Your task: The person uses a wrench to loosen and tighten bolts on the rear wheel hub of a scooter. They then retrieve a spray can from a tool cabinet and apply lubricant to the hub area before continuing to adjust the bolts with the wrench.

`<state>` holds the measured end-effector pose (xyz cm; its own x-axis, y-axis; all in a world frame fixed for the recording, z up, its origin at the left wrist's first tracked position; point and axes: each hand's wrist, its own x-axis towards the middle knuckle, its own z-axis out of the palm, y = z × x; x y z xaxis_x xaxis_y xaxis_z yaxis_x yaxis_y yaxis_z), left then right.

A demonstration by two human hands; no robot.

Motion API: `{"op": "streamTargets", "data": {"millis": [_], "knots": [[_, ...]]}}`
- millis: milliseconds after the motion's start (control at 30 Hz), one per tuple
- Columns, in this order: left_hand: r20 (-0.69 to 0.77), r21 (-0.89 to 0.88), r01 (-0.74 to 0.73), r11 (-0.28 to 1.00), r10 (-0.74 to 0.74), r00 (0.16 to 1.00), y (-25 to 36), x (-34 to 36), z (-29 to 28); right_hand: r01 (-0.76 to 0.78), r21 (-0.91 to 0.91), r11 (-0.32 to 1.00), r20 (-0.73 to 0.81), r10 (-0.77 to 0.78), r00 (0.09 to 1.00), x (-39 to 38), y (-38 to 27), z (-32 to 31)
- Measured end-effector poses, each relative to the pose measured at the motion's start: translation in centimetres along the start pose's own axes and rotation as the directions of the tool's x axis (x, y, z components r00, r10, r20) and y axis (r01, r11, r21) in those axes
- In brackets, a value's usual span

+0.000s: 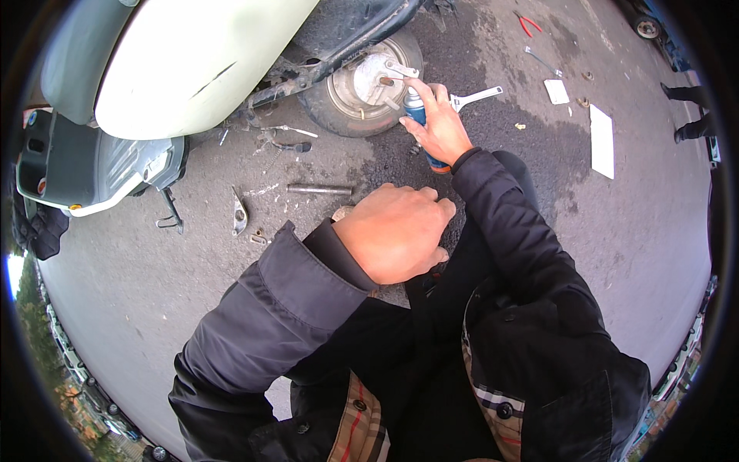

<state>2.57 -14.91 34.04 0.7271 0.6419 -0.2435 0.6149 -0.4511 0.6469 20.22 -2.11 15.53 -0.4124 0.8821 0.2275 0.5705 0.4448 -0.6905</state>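
Observation:
A blue spray can (438, 165) with an orange base is in my right hand (445, 122), tilted beside the scooter wheel (339, 112). The index finger reaches to the can's top, near the dull metal hub (376, 77) and its lever. Behind that hand, an adjustable wrench (481, 96) sticks out to the right. My left hand (392, 231) hangs back-up over my lap, its fingers curled down; their tips and anything under them are hidden. A metal rod (319, 189) lies on the asphalt just beyond it.
The scooter's cream body panel (181, 61) fills the upper left. Left of my hands lie a metal bracket (240, 212) and small hardware (259, 237). Red-handled pliers (528, 26), a wrench (541, 60) and a white sheet (602, 142) lie right. Another person's legs (689, 112) show at far right.

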Motion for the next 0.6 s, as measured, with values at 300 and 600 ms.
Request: {"op": "streamTargets", "data": {"millis": [300, 600], "knots": [[0.005, 0.016, -0.001, 1.000, 0.001, 1.000, -0.10, -0.31, 0.00, -0.029, 0.021, 0.999, 0.011, 0.029, 1.000, 0.05, -0.25, 0.27], [0.028, 0.007, -0.004, 1.000, 0.004, 1.000, -0.30, -0.53, -0.38, -0.025, -0.005, 1.000, 0.000, 0.025, 1.000, 0.23, -0.82, 0.36]]}}
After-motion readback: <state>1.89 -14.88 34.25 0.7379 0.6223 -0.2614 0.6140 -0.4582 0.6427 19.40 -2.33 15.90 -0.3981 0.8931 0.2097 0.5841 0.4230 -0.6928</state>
